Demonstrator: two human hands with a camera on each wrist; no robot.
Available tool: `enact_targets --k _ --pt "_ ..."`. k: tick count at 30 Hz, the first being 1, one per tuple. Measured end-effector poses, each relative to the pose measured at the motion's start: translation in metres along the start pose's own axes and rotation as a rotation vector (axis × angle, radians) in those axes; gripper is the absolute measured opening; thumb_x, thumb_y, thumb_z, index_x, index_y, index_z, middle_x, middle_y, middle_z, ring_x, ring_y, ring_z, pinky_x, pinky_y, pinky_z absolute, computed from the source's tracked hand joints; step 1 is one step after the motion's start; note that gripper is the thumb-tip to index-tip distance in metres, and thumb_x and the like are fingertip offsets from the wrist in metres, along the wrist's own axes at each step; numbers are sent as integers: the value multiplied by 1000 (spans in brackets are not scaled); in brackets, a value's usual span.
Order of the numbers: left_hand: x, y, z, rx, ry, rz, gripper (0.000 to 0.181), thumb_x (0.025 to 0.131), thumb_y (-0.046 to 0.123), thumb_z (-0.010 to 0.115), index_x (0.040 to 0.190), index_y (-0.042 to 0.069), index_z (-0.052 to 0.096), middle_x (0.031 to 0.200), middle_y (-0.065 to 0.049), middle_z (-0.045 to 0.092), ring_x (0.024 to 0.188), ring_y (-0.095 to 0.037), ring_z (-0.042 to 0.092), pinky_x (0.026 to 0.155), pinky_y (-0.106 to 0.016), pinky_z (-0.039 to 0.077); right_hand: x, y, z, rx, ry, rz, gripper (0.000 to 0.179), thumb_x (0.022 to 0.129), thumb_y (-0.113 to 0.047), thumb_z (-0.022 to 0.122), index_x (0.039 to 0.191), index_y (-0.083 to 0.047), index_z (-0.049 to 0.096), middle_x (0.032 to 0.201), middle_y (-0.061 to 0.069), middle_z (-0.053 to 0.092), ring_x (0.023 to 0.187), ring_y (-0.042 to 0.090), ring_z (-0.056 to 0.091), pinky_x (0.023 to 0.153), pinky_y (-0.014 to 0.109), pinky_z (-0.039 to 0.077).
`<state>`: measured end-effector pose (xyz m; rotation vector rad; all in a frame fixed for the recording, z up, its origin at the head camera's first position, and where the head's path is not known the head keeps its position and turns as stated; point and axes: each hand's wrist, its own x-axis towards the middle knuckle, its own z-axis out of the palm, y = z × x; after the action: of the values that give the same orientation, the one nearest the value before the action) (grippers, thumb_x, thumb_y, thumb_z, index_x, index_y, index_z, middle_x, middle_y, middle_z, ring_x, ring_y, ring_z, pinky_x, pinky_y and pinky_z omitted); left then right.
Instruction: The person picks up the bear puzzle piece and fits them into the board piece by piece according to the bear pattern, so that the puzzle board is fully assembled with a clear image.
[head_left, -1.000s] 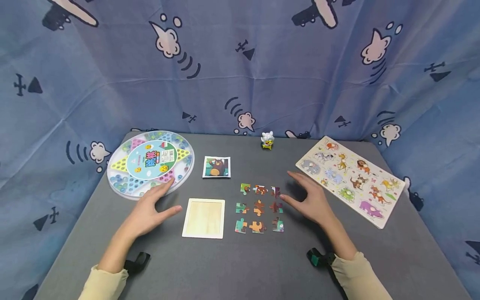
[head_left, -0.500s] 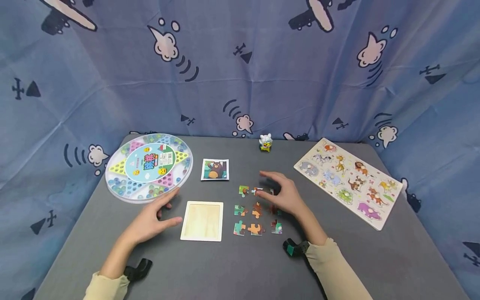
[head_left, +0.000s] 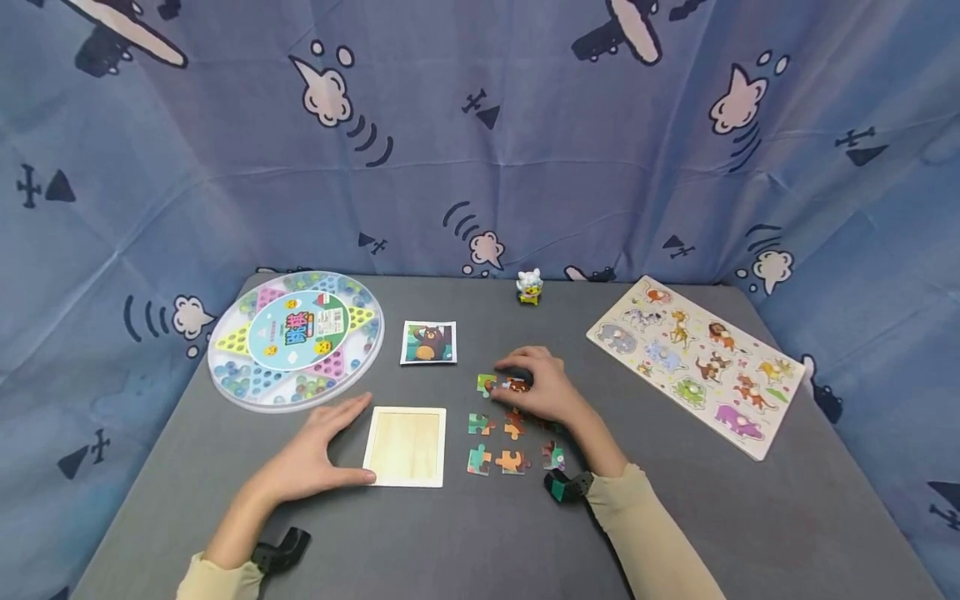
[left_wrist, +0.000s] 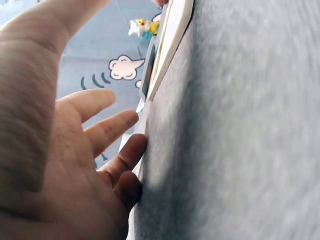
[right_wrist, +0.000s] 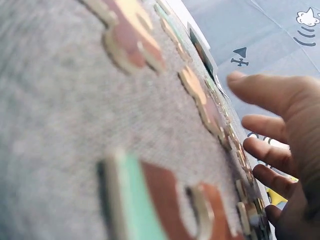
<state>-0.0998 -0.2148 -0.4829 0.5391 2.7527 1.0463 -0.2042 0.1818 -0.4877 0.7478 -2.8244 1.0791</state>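
Observation:
My left hand is spread at the left of a square wooden puzzle tray, its thumb tip right at the tray's lower left edge. In the left wrist view the fingers of this left hand are apart, and nothing lies between them. Over the top row of loose jigsaw pieces stands my right hand, thumb and forefinger apart around the green top-left piece. It hides the top-right piece. From the right wrist, the fingers of that right hand show loosely extended, with a teal and brown piece close to the camera.
Behind the tray lies a bear picture card. A round Chinese checkers set is at the back left. At the back stands a small white and yellow figurine. An animal puzzle board lies on the right, and a patterned curtain hangs behind the table.
My right hand has moved left from beside the animal board to over the top row of jigsaw pieces. The left hand has come slightly down and right, its thumb now at the tray's edge.

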Motion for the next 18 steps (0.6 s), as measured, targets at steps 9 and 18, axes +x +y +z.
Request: enact_targets --k 9,18 --pt "5 -1 10 70 -11 35 122 66 60 97 165 14 41 165 -9 47 123 -23 42 102 -54 46 -2 -1 4 -23 -8 -17 36 86 -33 90 117 -16 81 124 9 66 128 35 51 100 63 31" --pt "9 -6 13 101 -19 31 120 66 56 98 166 20 41 166 -7 46 124 -21 42 102 -53 43 -2 -4 7 -60 1 -17 30 88 -31 89 114 -17 83 124 8 65 129 36 49 99 63 30"
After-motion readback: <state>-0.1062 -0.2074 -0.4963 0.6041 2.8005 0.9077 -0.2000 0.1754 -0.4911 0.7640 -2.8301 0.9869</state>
